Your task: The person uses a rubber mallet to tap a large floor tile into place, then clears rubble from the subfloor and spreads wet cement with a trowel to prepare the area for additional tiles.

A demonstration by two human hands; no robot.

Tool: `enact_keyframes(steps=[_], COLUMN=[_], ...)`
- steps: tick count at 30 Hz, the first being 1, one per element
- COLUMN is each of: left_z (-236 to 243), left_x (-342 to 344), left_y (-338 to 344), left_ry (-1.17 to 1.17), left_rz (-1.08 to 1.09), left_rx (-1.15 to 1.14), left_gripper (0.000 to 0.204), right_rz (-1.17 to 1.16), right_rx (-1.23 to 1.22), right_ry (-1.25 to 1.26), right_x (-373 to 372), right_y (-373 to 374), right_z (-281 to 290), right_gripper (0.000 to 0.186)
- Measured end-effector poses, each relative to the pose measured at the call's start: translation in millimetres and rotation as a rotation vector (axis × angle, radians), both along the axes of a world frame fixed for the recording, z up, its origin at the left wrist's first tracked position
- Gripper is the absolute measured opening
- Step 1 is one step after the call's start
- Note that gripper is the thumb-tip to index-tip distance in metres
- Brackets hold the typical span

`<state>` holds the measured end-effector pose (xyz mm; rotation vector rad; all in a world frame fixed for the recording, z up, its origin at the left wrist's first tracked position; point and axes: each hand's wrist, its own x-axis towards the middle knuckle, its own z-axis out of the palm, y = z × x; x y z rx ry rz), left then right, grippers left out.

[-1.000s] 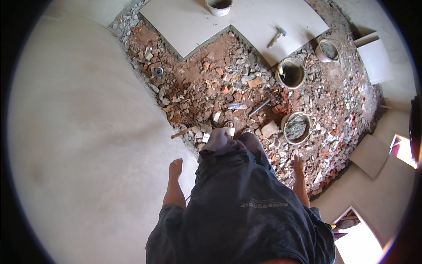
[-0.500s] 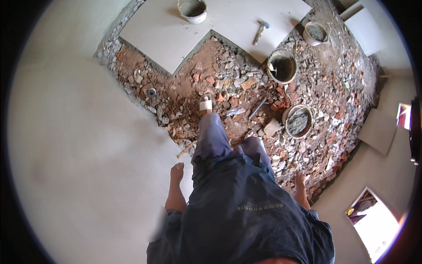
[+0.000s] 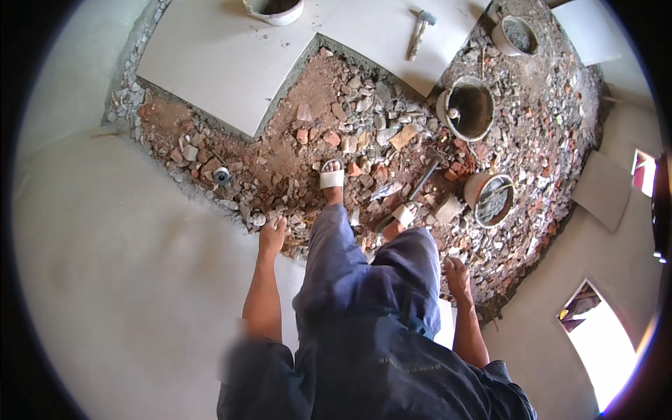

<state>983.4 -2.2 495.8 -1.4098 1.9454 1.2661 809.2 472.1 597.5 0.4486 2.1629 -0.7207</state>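
Observation:
My left hand hangs beside my left leg with its fingers curled in and nothing visible in it, above the rubble's edge along the left wall. On the other side, my right hand is loosely closed beside my right thigh, with nothing visible in it. The nearest bucket to it, a mortar bucket, stands on the rubble with grey mix inside. By my right sandal lies a long metal bar-like tool. A hammer with a pale handle rests on the large white floor tiles, apart from both hands.
Broken brick and stone rubble covers the untiled ground. Beyond stand a bucket with a tool inside, another mortar bucket and a bucket on the tiles. A pipe end pokes up at left. A tile leans at right.
Both my hands have swung forward, and more of my forearms shows. My right foot has come into view on the rubble. The tiles and left-hand bucket have shifted up and left in view.

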Motion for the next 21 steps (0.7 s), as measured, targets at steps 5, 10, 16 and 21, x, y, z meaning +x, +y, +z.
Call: enact_keyframes(steps=[5,10,16,21], left_z=[-116.8,-265.5,-416.6,-480.1], left_x=[-84.2,-120.1,-135.7,-152.3], left_y=[-16.7,-35.9,-67.0,-75.7], left_ry=[-0.235,-0.261,-0.054,0.212], left_rz=[-0.175,-0.247,-0.256,-0.208], left_rx=[-0.090,-0.149,-0.531,-0.604], left_gripper=[0.053,0.054,0.065,0.058], right_rz=[0.175,0.160,0.358,0.291], right_rx=[-0.204,-0.223,-0.203,-0.299], right_ry=[0.094,0.184,0.302,0.473], right_x=[-50.1,-100.3,-143.9,-131.2], right_y=[-39.1,-52.4,-87.4,-89.2], right_z=[-117.5,-270.3,-324.5,-302.0], right_gripper=[0.035,0.030,0.030,0.052])
